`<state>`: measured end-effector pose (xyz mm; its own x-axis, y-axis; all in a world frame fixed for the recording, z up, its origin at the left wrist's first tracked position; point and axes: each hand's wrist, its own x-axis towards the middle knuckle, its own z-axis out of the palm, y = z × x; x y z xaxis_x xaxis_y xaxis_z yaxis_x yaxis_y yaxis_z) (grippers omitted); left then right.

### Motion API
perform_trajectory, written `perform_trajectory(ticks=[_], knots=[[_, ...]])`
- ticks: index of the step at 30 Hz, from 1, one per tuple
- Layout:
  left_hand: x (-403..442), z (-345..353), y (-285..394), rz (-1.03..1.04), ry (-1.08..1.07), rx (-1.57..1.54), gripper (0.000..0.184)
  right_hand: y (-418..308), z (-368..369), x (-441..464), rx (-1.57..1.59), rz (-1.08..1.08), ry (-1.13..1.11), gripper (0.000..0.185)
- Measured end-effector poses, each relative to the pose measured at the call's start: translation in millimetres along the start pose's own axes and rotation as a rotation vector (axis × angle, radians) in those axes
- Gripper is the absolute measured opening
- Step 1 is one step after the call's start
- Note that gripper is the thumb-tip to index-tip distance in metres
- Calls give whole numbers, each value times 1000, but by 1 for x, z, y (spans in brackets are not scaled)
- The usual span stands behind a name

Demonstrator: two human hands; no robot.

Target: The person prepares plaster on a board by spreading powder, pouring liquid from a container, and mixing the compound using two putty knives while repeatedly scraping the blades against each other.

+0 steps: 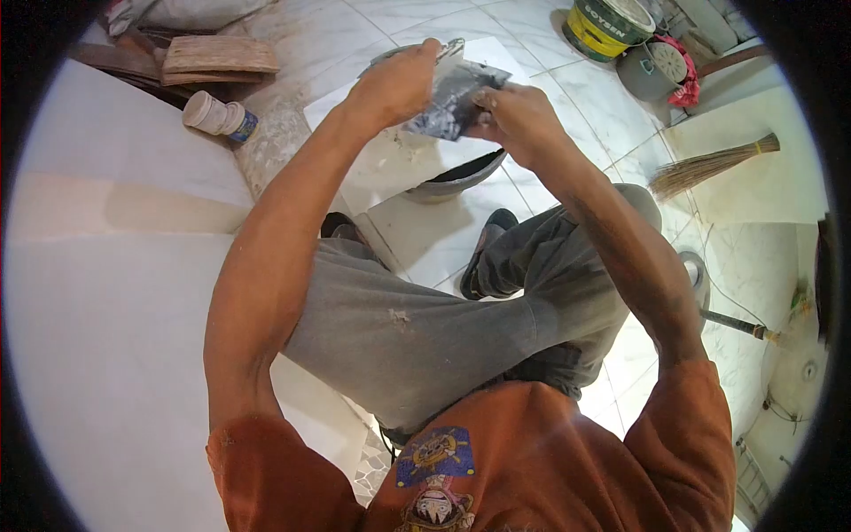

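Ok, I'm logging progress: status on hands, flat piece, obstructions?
Left hand curled, grip partly hidden. Right hand gripping dark, smeared flat piece. Nothing visibly blocking; rounded container nearby.

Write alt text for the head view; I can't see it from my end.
The right hand grips a smeared grey flat piece while the left hand is curled close beside it; what the left holds is unclear. Below stands a container on a tiled floor. A broom and two buckets appear toward the upper right.
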<state>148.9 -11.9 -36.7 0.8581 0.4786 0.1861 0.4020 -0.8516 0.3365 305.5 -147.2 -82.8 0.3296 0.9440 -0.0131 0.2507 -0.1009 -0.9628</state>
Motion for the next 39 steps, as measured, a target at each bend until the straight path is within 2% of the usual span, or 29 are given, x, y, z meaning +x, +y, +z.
perform_trajectory(ticks=[1, 3, 6, 8, 10, 13, 17, 20, 23, 26, 29, 32, 33, 35, 38, 39], knots=[[2, 0, -6, 10, 14, 7, 29, -11, 0, -7, -30, 35, 14, 20], [5, -1, -15, 4, 31, -4, 30, -34, 0, -43, 422, 433, 168, 19], [7, -7, -27, 27, 83, -33, 29, -11, 6, -65, 577, 533, 176, 17], [6, -13, -33, 47, 109, -45, 30, 1, 19, -71, 478, 638, 213, 17], [3, -24, -33, 58, 114, -49, 32, 1, 35, -79, 530, 609, 203, 23], [4, -21, -52, 281, 261, 72, 34, 7, 65, -76, 547, 642, 221, 29], [-7, -38, -39, 207, 239, -28, 38, 23, 104, -61, 685, 521, 319, 37], [-15, -46, -32, 195, 211, -53, 32, 2, 107, -52, 741, 468, 326, 23], [-21, -44, -34, 207, 176, -120, 28, -3, 93, -43, 804, 393, 351, 23], [-21, -32, -33, 223, 117, -147, 27, -20, 74, -33, 714, 415, 329, 22], [-19, -24, -13, 150, 0, -166, 31, -32, 62, -26, 665, 340, 247, 25], [-16, -4, -4, 212, 94, -107, 29, -41, 49, -18, 638, 290, 166, 27], [-15, -4, 0, 172, 76, -56, 33, -39, 46, -13, 639, 254, 144, 27], [-11, -9, 3, 96, 22, -68, 27, -33, 36, -5, 617, 208, 78, 28], [-7, -9, -1, 16, 8, -7, 28, -34, 18, -4, 564, 260, 98, 28], [-6, -7, -5, -3, 14, 26, 30, -39, 9, -11, 311, 159, 38, 25]])
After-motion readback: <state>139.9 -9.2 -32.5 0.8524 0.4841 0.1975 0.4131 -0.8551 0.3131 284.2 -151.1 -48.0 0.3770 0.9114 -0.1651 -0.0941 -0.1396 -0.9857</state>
